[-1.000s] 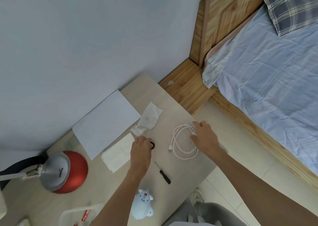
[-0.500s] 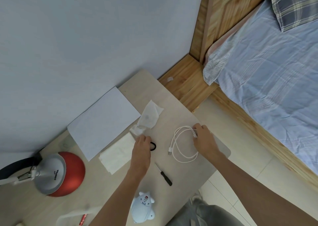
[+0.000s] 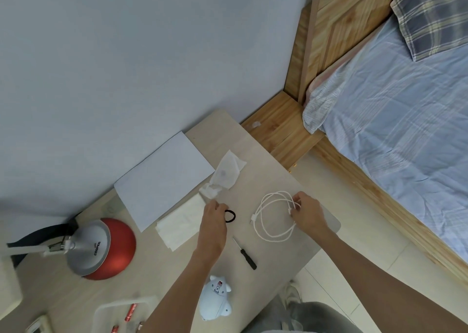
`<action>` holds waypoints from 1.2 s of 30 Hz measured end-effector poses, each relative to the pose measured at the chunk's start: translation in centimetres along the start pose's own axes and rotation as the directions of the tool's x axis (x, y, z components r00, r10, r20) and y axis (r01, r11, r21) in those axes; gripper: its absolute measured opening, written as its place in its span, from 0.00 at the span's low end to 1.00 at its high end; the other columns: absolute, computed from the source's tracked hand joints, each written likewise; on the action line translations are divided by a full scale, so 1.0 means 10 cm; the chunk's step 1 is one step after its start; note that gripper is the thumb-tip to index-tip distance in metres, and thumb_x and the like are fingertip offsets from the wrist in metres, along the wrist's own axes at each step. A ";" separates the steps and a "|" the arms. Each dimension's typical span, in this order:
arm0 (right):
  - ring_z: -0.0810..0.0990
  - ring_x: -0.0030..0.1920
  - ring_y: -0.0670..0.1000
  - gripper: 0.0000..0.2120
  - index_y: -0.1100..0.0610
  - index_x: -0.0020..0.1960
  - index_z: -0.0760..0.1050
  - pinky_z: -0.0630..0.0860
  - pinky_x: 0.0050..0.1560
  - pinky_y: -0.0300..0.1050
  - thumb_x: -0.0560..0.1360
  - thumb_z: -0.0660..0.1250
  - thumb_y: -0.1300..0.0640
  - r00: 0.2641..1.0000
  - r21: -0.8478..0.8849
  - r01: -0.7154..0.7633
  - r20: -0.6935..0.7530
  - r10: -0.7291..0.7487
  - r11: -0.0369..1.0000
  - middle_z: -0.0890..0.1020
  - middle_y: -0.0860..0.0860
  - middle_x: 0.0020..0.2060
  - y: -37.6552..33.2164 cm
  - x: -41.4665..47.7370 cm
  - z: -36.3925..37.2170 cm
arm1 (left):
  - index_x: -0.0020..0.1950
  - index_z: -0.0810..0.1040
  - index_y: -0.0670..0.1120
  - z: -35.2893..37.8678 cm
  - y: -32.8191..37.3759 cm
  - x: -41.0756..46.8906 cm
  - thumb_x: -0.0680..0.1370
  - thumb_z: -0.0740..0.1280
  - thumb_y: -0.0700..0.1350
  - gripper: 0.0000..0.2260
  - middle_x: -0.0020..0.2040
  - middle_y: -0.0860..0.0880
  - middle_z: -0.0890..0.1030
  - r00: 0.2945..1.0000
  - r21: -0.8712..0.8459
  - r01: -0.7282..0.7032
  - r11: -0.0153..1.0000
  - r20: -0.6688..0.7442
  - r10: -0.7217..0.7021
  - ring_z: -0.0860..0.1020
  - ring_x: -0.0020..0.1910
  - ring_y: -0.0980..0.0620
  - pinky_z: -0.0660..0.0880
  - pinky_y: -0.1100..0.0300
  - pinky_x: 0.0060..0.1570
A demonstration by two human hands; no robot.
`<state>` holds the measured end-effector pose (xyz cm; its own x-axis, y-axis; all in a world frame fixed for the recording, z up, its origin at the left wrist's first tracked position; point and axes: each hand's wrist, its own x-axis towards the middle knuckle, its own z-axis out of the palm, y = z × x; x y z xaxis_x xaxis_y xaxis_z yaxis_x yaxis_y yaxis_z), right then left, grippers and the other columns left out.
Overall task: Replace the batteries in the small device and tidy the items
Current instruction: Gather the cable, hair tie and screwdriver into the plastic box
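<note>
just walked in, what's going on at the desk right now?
A person is working at the desk with both hands. The right hand pinches the coiled white cable; the left hand holds a black hair tie. The screwdriver and the small blue device lie untouched nearer the person, and red batteries sit in a clear tray. It looks like tidying.

Before you lie one coiled white cable (image 3: pixel 253 217), one black elastic hair loop (image 3: pixel 233 216), one black-handled screwdriver (image 3: pixel 249 259), one pale blue animal-shaped device (image 3: pixel 215 299), one white paper sheet (image 3: pixel 164 178), two white tissues (image 3: pixel 179 223) and one red-and-silver lamp (image 3: pixel 101 249).
</note>
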<state>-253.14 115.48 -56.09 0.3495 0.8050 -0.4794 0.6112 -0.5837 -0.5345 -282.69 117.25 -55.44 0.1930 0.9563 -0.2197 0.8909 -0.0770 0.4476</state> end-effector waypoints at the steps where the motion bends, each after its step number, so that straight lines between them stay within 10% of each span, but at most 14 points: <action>1: 0.83 0.43 0.56 0.07 0.53 0.50 0.79 0.81 0.45 0.52 0.75 0.75 0.61 1.000 0.001 0.001 -0.001 -0.001 1.000 0.85 0.53 0.43 -0.01 -0.02 0.00 | 0.63 0.82 0.44 -0.02 0.02 -0.02 0.81 0.64 0.30 0.15 0.54 0.49 0.75 1.000 0.001 0.010 1.000 0.004 -0.010 0.74 0.56 0.50 0.76 0.60 0.53; 26: 0.81 0.40 0.58 0.05 0.57 0.42 0.79 0.73 0.40 0.46 0.71 0.75 0.62 0.998 -0.064 -0.057 0.019 0.059 0.996 0.81 0.53 0.38 -0.12 -0.02 0.05 | 0.46 0.77 0.48 -0.16 0.04 -0.11 0.81 0.70 0.37 0.08 0.46 0.54 0.76 0.983 -0.266 0.184 0.946 0.058 -0.175 0.76 0.44 0.55 0.70 0.65 0.43; 36: 0.87 0.32 0.58 0.05 0.63 0.40 0.83 0.86 0.35 0.50 0.72 0.78 0.67 0.993 0.172 -0.060 0.115 0.041 0.983 0.86 0.60 0.34 -0.26 -0.18 -0.23 | 0.43 0.79 0.50 -0.51 0.08 -0.23 0.77 0.75 0.40 0.08 0.45 0.52 0.79 0.978 -0.311 0.208 0.927 0.050 -0.202 0.78 0.45 0.53 0.72 0.61 0.44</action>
<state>-253.76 115.84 -52.26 0.2904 0.7631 -0.5773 0.4575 -0.6406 -0.6167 -284.52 116.45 -50.14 0.0294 0.9367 -0.3489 0.7383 0.2150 0.6393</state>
